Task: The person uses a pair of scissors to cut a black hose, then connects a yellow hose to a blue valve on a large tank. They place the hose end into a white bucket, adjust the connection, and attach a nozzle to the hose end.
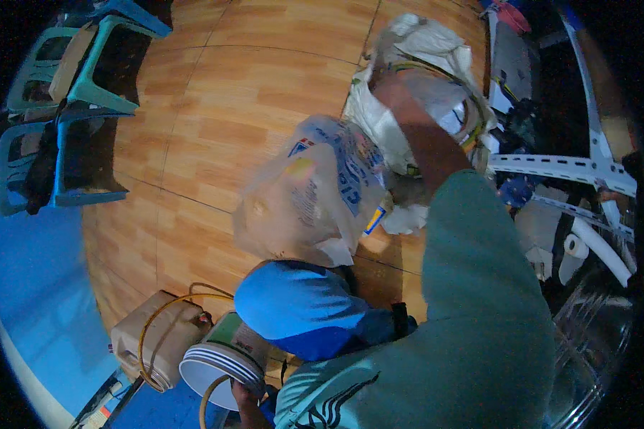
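Observation:
My right arm, in a green sleeve, stretches forward to a white woven sack (368, 118). My right hand (395, 89) is at the left side of the sack's open mouth; its fingers are blurred and partly hidden. Inside the mouth, pale plastic (444, 100) shows. Low in the view, my left hand (247, 395) is closed on the rim of a white bucket (225, 357) with dark stripes, which lies tilted. A yellow-brown hose (206, 400) runs into the bucket. Between my blue-clad knee (293, 304) and the sack stands a translucent plastic bag (300, 193) with blue print, holding items.
A beige jerrycan (154, 336) stands left of the bucket. Blue and green plastic stools (100, 71) line the far left, by a blue wall (36, 264). On the right are a white perforated metal rack (544, 166), a white roll (575, 247) and clutter. The floor (265, 79) is wood-patterned tile.

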`<state>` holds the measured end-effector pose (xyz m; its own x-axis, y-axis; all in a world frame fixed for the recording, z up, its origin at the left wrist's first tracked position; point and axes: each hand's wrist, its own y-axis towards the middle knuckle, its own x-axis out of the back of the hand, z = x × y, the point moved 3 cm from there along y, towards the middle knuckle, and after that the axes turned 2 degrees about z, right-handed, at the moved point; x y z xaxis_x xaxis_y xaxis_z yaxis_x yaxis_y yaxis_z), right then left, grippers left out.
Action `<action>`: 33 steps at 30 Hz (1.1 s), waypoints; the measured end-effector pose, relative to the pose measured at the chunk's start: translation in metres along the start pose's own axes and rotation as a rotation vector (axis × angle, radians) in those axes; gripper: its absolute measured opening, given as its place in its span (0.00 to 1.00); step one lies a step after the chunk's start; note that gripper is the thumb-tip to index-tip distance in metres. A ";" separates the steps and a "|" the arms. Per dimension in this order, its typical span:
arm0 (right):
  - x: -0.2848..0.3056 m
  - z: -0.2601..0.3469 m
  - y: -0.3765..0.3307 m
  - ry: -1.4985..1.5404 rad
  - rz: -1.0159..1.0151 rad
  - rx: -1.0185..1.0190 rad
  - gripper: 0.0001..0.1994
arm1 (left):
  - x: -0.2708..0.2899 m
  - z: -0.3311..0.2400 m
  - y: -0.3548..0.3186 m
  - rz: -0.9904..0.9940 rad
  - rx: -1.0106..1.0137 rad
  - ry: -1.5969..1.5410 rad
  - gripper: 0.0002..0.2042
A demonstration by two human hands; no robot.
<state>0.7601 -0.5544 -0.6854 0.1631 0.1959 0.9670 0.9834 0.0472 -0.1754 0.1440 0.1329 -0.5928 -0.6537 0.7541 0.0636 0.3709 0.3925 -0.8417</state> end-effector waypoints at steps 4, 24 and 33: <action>-0.068 0.067 -0.005 0.125 0.173 -0.059 0.16 | -0.021 -0.007 -0.011 0.055 -0.116 0.108 0.18; 0.048 -0.065 -0.074 -0.932 0.118 0.136 0.25 | -0.003 0.002 -0.003 -0.074 -0.058 0.020 0.20; -0.125 -0.080 -0.030 0.221 0.226 -0.069 0.18 | -0.041 -0.013 -0.031 0.159 -0.252 0.169 0.20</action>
<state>0.7170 -0.6587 -0.7865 0.3843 -0.0239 0.9229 0.9220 -0.0414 -0.3850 0.1677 0.0965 -0.5626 -0.4637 0.8847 0.0479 0.6245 0.3647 -0.6907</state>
